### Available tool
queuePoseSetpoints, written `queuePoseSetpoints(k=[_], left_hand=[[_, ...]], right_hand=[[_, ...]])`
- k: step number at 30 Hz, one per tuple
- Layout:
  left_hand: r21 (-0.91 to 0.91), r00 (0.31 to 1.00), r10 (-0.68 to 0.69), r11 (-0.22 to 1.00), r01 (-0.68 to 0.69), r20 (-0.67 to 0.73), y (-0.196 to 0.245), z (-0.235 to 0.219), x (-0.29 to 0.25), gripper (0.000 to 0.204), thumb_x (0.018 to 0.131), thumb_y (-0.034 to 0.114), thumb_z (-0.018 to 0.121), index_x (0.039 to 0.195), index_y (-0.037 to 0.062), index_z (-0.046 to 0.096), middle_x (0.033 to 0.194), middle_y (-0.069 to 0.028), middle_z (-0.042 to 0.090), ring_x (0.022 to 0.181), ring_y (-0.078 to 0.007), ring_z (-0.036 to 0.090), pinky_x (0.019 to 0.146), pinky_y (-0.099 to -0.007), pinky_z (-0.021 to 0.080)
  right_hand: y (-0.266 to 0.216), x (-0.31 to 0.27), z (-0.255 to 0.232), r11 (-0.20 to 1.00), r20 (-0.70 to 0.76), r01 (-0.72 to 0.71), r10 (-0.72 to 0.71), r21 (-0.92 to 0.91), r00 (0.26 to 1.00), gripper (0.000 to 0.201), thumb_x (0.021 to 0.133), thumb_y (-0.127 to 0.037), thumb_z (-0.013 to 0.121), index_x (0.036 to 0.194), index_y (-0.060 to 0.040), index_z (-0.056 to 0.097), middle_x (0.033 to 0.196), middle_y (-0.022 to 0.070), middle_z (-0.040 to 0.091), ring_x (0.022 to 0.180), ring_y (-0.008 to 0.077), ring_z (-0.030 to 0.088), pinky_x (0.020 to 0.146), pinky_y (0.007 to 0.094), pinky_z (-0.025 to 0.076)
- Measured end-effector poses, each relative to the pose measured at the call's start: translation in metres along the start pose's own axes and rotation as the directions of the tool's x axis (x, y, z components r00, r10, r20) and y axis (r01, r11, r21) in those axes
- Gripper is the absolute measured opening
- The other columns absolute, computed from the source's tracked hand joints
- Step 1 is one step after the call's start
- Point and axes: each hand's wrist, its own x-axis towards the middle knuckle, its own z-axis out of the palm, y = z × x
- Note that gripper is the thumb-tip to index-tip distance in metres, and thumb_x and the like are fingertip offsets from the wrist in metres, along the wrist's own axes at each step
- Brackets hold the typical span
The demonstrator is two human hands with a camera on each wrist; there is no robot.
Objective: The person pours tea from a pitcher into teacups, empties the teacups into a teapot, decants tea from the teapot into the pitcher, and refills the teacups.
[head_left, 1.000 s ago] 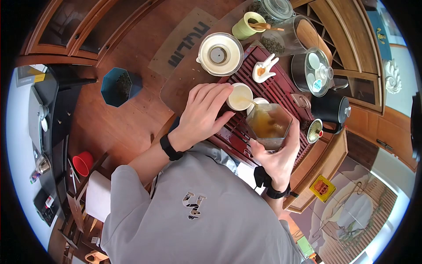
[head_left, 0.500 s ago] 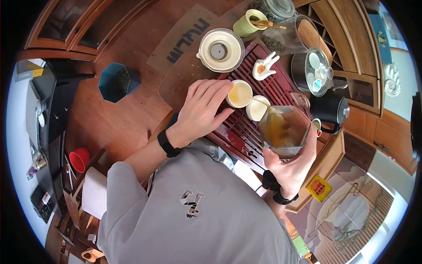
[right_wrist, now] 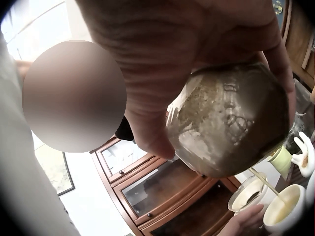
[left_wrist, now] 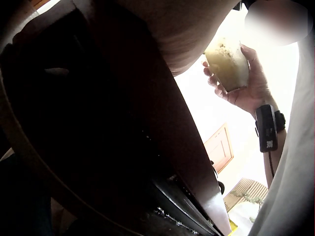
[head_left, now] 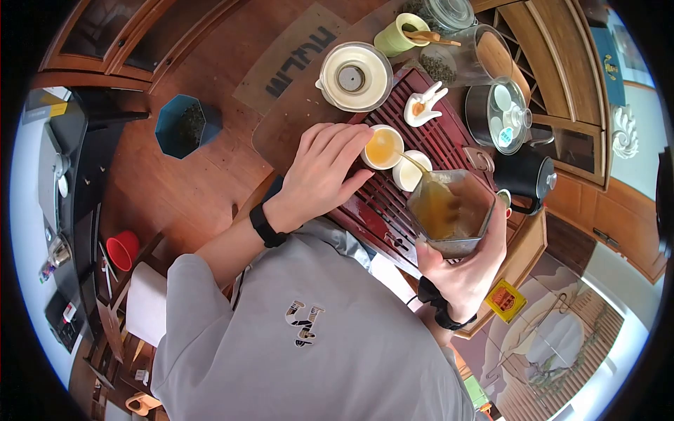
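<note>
My right hand (head_left: 467,270) grips a faceted clear glass pitcher (head_left: 449,214) of amber tea, thumb on the near side. The pitcher is tilted, and a thin stream of tea (right_wrist: 263,181) runs from its lip into a white cup (head_left: 383,147). That cup holds yellow tea. My left hand (head_left: 316,172) lies beside it, extended fingertips right at the rim and the thumb spread below. A second white cup (head_left: 411,170) stands between the filling cup and the pitcher, under the stream. Both cups are on a slatted dark red tea tray (head_left: 439,137).
A white hand-shaped ornament (head_left: 423,105) sits on the tray. Beyond it are a lidded bowl-like vessel (head_left: 356,76), a green pot (head_left: 401,35) with wooden tools, a glass pot of cups (head_left: 497,116) and a black kettle (head_left: 526,175). A blue bin (head_left: 186,126) stands on the floor.
The pitcher has moved right, away from the cups, and the stream has lengthened. Tea in the cup by my left hand has risen and darkened. The second cup has come into fuller view.
</note>
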Motion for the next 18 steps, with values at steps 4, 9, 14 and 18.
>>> queuePoseSetpoints(k=[4, 9, 14, 18], left_hand=[[-0.006, 1.0, -0.007, 1.0, 0.007, -0.002, 0.0, 0.0, 0.0, 0.067, 0.075, 0.016, 0.081, 0.135, 0.0057, 0.054, 0.134, -0.0091, 0.061, 0.122, -0.0296, 0.056, 0.107, -0.0462, 0.037], [-0.012, 1.0, -0.006, 1.0, 0.006, -0.013, 0.0, 0.0, 0.001, 0.067, 0.074, 0.015, 0.082, 0.134, 0.0056, 0.055, 0.133, -0.0096, 0.061, 0.12, -0.0298, 0.057, 0.106, -0.0458, 0.038], [0.008, 1.0, -0.017, 1.0, 0.017, 0.004, 0.002, -0.001, 0.002, 0.067, 0.072, 0.012, 0.081, 0.133, 0.0048, 0.056, 0.133, -0.0107, 0.062, 0.12, -0.0307, 0.057, 0.106, -0.0461, 0.038], [0.006, 1.0, -0.026, 1.0, 0.026, 0.017, 0.001, 0.0, 0.001, 0.069, 0.071, 0.011, 0.081, 0.134, 0.004, 0.055, 0.134, -0.0109, 0.061, 0.122, -0.0307, 0.057, 0.107, -0.046, 0.037]], right_hand=[[0.002, 0.003, 0.005, 0.999, 0.028, -0.026, 0.025, 0.025, 0.999, 0.077, 0.062, -0.015, 0.079, 0.132, 0.0024, 0.053, 0.117, 0.0122, 0.066, 0.107, 0.0208, 0.065, 0.096, 0.035, 0.051], [0.016, 0.007, 0.021, 0.99, 0.049, -0.107, 0.104, 0.088, 0.993, 0.075, 0.065, -0.012, 0.083, 0.131, 0.003, 0.052, 0.117, 0.014, 0.066, 0.106, 0.0219, 0.066, 0.094, 0.0355, 0.053], [0.039, 0.004, 0.04, 0.977, 0.016, -0.038, 0.036, 0.208, 0.999, 0.086, 0.066, -0.014, 0.089, 0.138, 0.0041, 0.046, 0.123, 0.0168, 0.063, 0.11, 0.0241, 0.066, 0.094, 0.0371, 0.055], [0.049, -0.003, 0.041, 0.975, -0.034, 0.051, -0.044, 0.217, 0.998, 0.095, 0.066, -0.01, 0.09, 0.144, 0.001, 0.038, 0.132, 0.0173, 0.056, 0.117, 0.0244, 0.063, 0.097, 0.0379, 0.053]])
